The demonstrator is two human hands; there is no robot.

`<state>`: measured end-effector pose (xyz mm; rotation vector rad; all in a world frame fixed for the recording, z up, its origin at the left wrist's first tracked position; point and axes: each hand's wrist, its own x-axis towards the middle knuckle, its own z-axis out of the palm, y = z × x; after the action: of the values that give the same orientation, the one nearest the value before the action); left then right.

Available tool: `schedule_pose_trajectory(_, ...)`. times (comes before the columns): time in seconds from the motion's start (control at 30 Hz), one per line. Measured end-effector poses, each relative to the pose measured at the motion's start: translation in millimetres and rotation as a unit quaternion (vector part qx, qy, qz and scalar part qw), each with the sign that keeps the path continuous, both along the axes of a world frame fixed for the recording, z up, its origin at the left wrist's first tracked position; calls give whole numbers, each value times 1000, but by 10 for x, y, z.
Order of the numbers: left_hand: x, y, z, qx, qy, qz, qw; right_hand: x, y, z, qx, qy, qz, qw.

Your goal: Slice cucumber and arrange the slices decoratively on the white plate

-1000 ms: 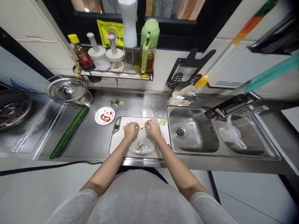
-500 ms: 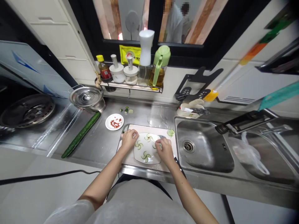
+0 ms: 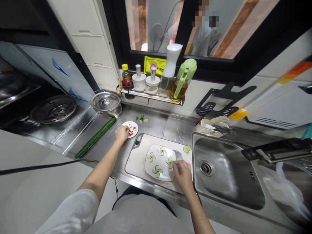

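My left hand (image 3: pixel 122 133) is at the left rim of a small white plate (image 3: pixel 130 123) of chopped red pieces (image 3: pixel 132 133). Its fingers are pinched among the pieces; whether one is between them is hidden. A larger white plate (image 3: pixel 152 169) lies on the pale cutting board (image 3: pixel 136 165), with several pinwheels of thin cucumber slices (image 3: pixel 157 171) on it. My right hand (image 3: pixel 183 175) is over this plate's right edge, fingertips drawn together beside one pinwheel (image 3: pixel 170 162). What they hold, if anything, I cannot make out.
A long cucumber (image 3: pixel 96 137) lies at the left, near a lidded steel pot (image 3: pixel 106 102). Cucumber slices (image 3: pixel 187 149) sit on the board's far right corner. To the right is a steel sink (image 3: pixel 226 172). Seasoning jars (image 3: pixel 139 82) and bottles stand on a wall rack (image 3: pixel 156 96).
My left hand has moved from the large plate's upper left edge to the small plate of red pieces. My right hand stays by the large plate's right side. The view has shifted left.
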<state>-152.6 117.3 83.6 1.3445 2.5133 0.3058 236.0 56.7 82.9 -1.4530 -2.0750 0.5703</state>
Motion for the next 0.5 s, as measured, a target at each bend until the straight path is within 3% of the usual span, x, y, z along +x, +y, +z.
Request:
schedule_pose_trajectory(0.17,-132,117,-108,-70,31,13,997,-24,21,24,11,-5,4,1000)
schedule_pose_trajectory(0.5,-124,149,-224,-86,42,-5,995,24,-21,-3,-11,-6,-8,1000)
